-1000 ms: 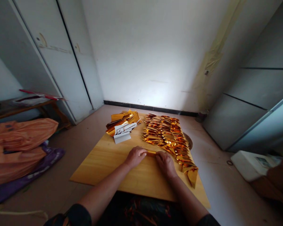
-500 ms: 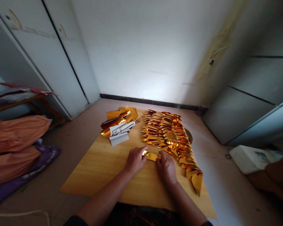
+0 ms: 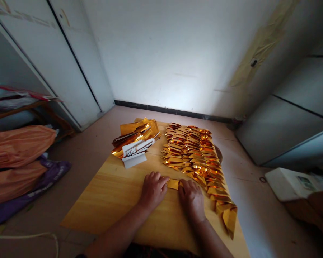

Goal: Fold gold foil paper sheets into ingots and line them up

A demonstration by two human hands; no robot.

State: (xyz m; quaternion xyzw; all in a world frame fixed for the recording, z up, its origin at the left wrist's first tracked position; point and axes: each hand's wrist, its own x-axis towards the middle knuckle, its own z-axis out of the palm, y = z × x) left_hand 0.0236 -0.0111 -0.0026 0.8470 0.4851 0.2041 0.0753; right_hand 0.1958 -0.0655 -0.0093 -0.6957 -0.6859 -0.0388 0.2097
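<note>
1. A gold paper strip (image 3: 173,184) was held level between two bare hands over a wooden tabletop (image 3: 110,193); whether the wood was touched by it could not be told.
2. Its left end was pinched by the left hand (image 3: 154,190), its right end by the right hand (image 3: 193,201), with the fingers of both curled in.
3. Where only a thin edge had been shown a second earlier, a broader face was turned up; by that, the strip was judged to have been tilted or opened out, its shaping apparently unfinished.
4. Beyond the right hand, folded gold pieces (image 3: 190,152) were lined up in overlapping rows; to their left, loose gold sheets (image 3: 152,125) were piled, with white papers (image 3: 135,161) laid in front.
5. The scene was backed by a white wall (image 3: 161,53) and flanked by a pale cabinet (image 3: 67,61) and a tall grey unit (image 3: 293,122). An orange bundle (image 3: 21,143) and a purple bag (image 3: 34,193) were seen at left, a white box (image 3: 285,184) at right.
</note>
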